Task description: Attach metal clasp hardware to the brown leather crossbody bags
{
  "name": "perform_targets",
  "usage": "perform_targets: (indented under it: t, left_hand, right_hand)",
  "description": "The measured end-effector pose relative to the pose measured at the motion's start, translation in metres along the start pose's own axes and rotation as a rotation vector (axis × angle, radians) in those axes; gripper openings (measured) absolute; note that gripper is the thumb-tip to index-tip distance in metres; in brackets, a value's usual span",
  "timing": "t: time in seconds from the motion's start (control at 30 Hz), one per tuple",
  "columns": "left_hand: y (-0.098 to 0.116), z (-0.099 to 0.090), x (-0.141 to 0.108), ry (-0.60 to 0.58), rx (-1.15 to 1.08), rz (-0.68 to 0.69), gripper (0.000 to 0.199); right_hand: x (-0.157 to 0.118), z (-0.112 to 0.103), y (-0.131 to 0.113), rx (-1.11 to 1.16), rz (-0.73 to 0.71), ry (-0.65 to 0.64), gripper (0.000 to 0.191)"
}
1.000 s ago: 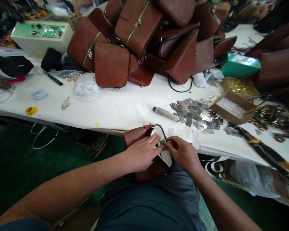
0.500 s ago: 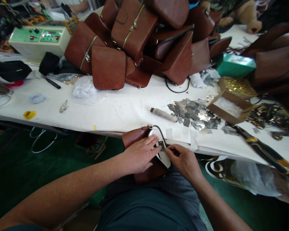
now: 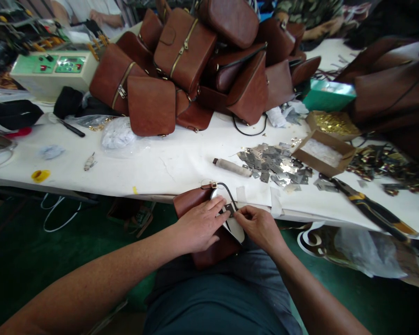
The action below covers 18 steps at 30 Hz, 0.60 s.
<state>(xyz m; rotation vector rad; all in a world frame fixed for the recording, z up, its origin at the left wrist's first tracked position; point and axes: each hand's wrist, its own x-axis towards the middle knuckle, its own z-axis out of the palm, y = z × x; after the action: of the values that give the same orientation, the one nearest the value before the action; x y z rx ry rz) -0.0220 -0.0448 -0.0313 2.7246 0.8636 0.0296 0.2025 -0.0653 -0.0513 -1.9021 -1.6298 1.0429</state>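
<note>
A brown leather bag (image 3: 209,258) lies across my lap against the table edge, its pale inner side (image 3: 236,231) turned up. My left hand (image 3: 204,221) rests flat on it, fingers stretched, fingertips beside a small dark metal plate (image 3: 229,209). From the other side, my right hand (image 3: 256,225) pinches the plate's right edge between thumb and forefinger. A thin black cord or edging (image 3: 229,191) curves along the bag's upper rim, close to a small gold buckle (image 3: 214,185). The fingers hide part of the plate.
Brown bags (image 3: 183,51) are heaped at the back of the white table (image 3: 139,163). A thread spool (image 3: 232,167) lies by loose metal plates (image 3: 274,163). Pliers (image 3: 373,207) and a cardboard box (image 3: 324,153) are at the right. Co-workers' arms (image 3: 108,18) show behind.
The view has shifted slightly, so the table things sit a little further left. My hands keep nearly the same position on the bag and plate. The co-workers' hands at the back have moved.
</note>
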Motion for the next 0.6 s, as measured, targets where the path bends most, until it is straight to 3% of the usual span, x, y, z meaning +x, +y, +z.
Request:
perform_targets:
  t: [0.37, 0.5, 0.6]
  left_hand:
    - [0.003, -0.003, 0.001, -0.02, 0.005, -0.016, 0.077]
    - [0.003, -0.001, 0.003, -0.026, 0.002, -0.022, 0.078]
    - [0.003, -0.002, 0.004, -0.033, 0.003, -0.023, 0.078]
  right_hand:
    - [0.0, 0.004, -0.003, -0.249, 0.062, 0.091, 0.02]
    - [0.006, -0.009, -0.002, -0.171, -0.04, 0.139, 0.019]
    - [0.03, -0.025, -0.012, -0.187, -0.243, 0.314, 0.019]
